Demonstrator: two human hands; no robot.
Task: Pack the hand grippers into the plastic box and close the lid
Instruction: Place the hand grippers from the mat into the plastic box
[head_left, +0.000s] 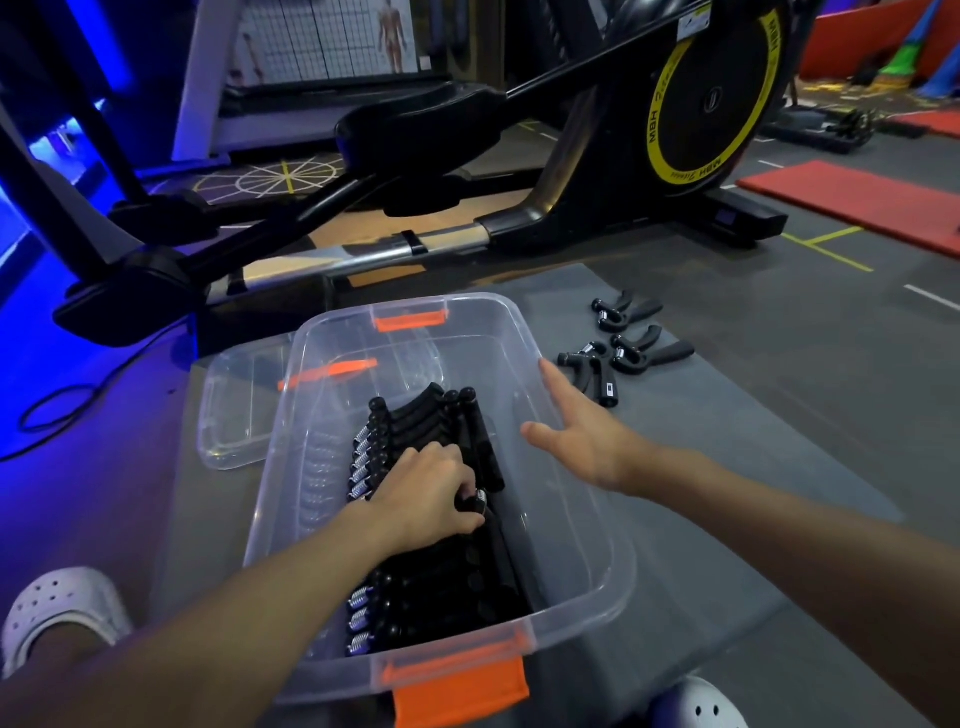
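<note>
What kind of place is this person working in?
Most likely a gym: a black elliptical trainer with a yellow-ringed flywheel, a red floor mat, and black spring hand grippers on a grey mat.

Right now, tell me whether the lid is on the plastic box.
No, the lid lies beside the open plastic box, to its left.

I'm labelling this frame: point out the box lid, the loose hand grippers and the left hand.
box lid (234, 410): head view, its clear flat panel.
loose hand grippers (597, 376): head view, the nearest one's handle.
left hand (426, 491): head view, back of the hand.
</note>
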